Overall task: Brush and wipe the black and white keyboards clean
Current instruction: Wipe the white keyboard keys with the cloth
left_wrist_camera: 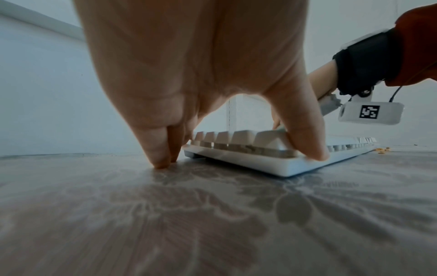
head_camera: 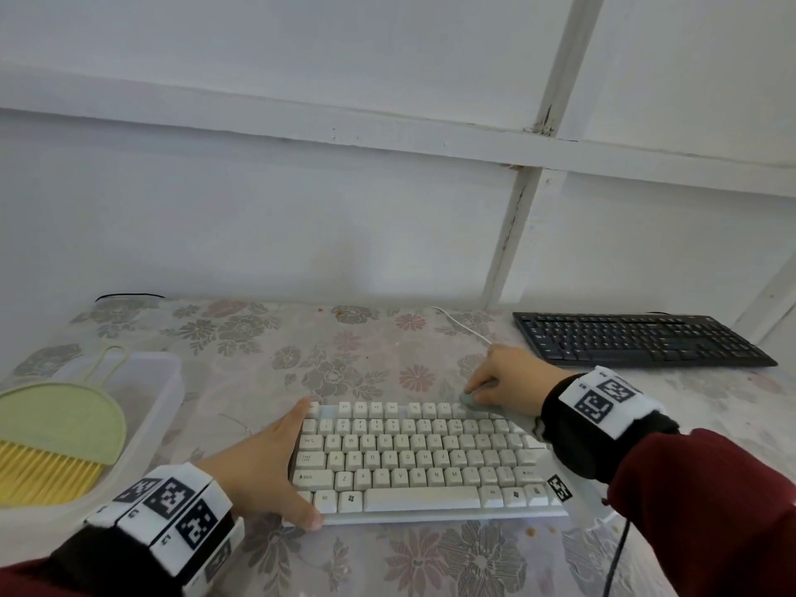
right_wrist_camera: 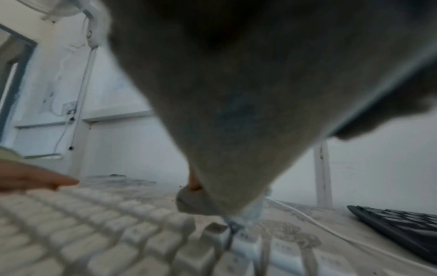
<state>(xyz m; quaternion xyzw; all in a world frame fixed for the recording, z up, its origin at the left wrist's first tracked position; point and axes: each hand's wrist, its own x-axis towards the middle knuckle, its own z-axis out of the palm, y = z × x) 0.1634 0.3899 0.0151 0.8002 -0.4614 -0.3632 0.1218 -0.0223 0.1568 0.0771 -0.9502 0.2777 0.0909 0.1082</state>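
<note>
The white keyboard is lying near the middle of the flower-patterned table, close to the person. The left hand is bracing its left end, fingers straight along the edge with their tips touching the table, the thumb pressing on the near rim. The right hand is holding a grey cloth against the keyboard's far right corner, fingers curled round the cloth. A white cable is running away from that corner. The black keyboard is sitting at the far right of the table, well apart. At the left, a clear plastic tray is holding a green dustpan and a yellow brush.
</note>
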